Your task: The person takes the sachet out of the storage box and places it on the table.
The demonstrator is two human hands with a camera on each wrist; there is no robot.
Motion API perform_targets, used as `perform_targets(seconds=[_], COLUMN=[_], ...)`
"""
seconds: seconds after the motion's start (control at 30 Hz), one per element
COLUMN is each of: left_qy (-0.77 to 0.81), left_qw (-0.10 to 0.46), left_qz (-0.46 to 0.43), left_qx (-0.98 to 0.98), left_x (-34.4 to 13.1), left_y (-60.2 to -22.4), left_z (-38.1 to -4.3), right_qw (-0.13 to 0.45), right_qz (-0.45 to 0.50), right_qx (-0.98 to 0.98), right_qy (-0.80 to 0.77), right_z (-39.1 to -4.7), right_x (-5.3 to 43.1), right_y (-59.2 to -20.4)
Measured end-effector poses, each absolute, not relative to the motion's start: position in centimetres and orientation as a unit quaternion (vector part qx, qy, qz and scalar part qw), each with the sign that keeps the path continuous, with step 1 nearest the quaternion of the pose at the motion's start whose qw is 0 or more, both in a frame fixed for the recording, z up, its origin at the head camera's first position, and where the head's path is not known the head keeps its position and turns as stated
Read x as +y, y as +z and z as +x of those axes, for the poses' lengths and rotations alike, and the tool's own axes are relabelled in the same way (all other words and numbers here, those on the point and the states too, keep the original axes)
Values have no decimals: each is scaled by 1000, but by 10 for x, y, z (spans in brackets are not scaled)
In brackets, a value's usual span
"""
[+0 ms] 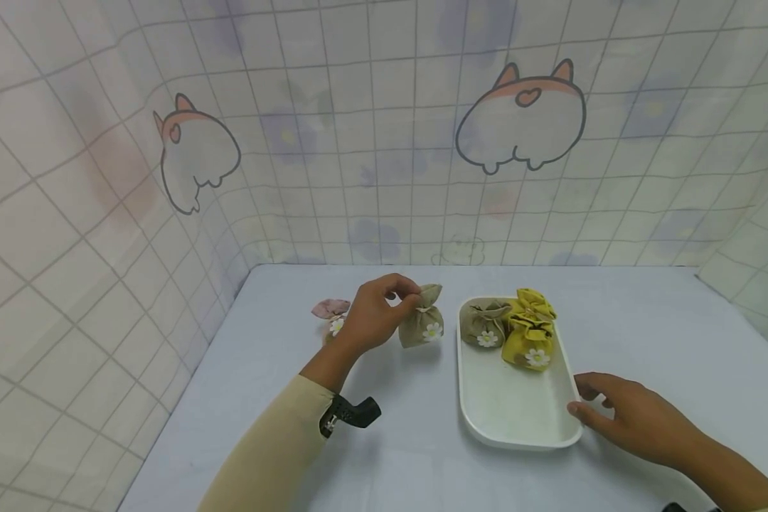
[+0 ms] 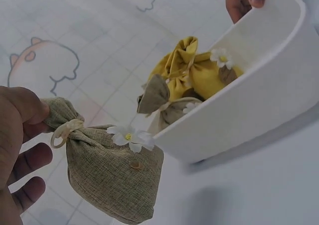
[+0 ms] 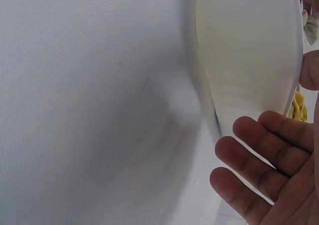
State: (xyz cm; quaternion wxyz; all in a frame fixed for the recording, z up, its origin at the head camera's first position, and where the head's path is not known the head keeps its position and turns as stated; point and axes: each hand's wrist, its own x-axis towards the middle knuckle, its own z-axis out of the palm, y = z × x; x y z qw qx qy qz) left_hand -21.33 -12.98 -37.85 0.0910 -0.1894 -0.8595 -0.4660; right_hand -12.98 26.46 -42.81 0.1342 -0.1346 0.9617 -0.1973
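My left hand [image 1: 377,313] pinches a small grey-green drawstring pouch [image 1: 420,327] by its gathered top, left of a white tray [image 1: 518,446]. A white daisy decorates the pouch [image 2: 117,170], and a cream cord ties its neck. At the tray's right side, my right hand [image 1: 643,419] has its thumb over the rim and its fingers along the outer wall [image 3: 249,51]. Inside the far end of the tray sit a grey-green pouch [image 1: 484,323] and yellow pouches [image 1: 528,341], also with daisies.
Partly hidden behind my left wrist, a pink-topped pouch [image 1: 331,308] with a daisy stands on the white table [image 1: 416,462]. A patterned curtain [image 1: 384,142] with a grid and cartoon animals hangs along the back and left side.
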Motion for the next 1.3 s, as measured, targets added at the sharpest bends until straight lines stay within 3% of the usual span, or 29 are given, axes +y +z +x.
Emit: perform_targets(seconds=[1.3], left_qy=[-480], left_qw=[105], left_qz=[-90], left_qx=[-866], left_x=[-183], left_y=[-391], left_z=[-213], right_qw=[154], right_qz=[-126], right_qx=[961], right_qy=[-192], right_z=[-133], right_x=[265], right_y=[-427])
